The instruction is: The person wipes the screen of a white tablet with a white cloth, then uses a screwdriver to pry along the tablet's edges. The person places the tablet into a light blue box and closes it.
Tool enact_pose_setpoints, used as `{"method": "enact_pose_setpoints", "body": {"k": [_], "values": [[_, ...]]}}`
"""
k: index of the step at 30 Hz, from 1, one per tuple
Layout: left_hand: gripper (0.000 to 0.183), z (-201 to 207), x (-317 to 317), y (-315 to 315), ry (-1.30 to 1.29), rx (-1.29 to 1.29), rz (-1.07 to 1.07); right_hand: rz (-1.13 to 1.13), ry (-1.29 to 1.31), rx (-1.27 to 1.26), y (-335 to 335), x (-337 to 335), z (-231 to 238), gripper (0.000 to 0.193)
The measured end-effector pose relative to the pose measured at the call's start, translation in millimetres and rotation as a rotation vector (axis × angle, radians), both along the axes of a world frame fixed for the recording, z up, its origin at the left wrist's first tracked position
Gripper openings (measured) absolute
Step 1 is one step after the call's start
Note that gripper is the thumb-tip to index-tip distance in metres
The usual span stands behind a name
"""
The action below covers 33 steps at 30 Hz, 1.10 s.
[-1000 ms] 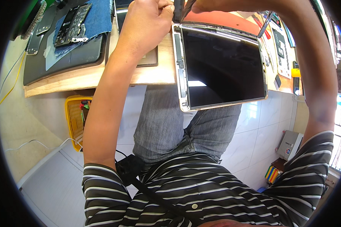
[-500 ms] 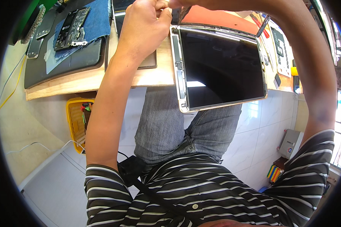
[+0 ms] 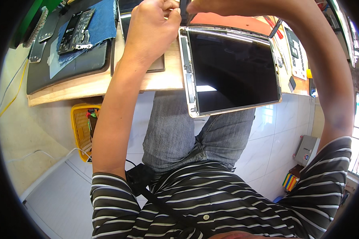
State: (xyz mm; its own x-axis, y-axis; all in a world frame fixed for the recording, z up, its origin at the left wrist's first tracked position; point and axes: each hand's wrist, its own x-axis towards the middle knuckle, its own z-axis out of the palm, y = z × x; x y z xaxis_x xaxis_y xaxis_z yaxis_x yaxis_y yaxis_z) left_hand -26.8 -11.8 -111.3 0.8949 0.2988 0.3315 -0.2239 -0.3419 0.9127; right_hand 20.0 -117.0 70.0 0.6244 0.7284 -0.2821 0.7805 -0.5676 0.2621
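Note:
An opened tablet (image 3: 233, 71) with a black screen panel and exposed parts along its pale frame juts over the desk's front edge, above my lap. My left hand (image 3: 157, 24) is beyond its far left corner, fingers closed in a pinch; what they pinch, if anything, is too small or hidden to name. Beside those fingertips stands a dark narrow piece (image 3: 184, 12). My right hand (image 3: 211, 7) comes in from the right to the other side of that piece. Its fingers look bent inward, but the upper edge cuts most of them off.
On the left, a circuit board with a black battery (image 3: 73, 32) lies on blue denim cloth (image 3: 103, 24) over a dark flat case (image 3: 75, 71). Red-handled tools (image 3: 277, 28) and a white parts panel (image 3: 294, 51) lie right. Below the desk hangs or stands a yellow basket (image 3: 77, 131).
My right hand's fingertips have shifted slightly right and down, apart from my left fingers, so the dark narrow piece shows between them. The tablet stays put.

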Motion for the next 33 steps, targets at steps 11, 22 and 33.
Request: {"method": "enact_pose_setpoints", "body": {"k": [11,22,33], "values": [[0.038,-1.0,6.2,-4.6,-0.088,-0.040,-0.035,0.285,-0.010,0.189,-33.8,11.6,-5.7,0.026],[0.039,5.1,4.4,-8.8,-0.088,-0.070,-0.047,0.247,0.019,0.234,-36.9,16.6,-8.5,0.023],[0.038,2.5,5.7,-3.1,-0.069,-0.131,-0.097,0.374,0.038,0.233,-43.7,24.7,-9.7,0.020]]}}
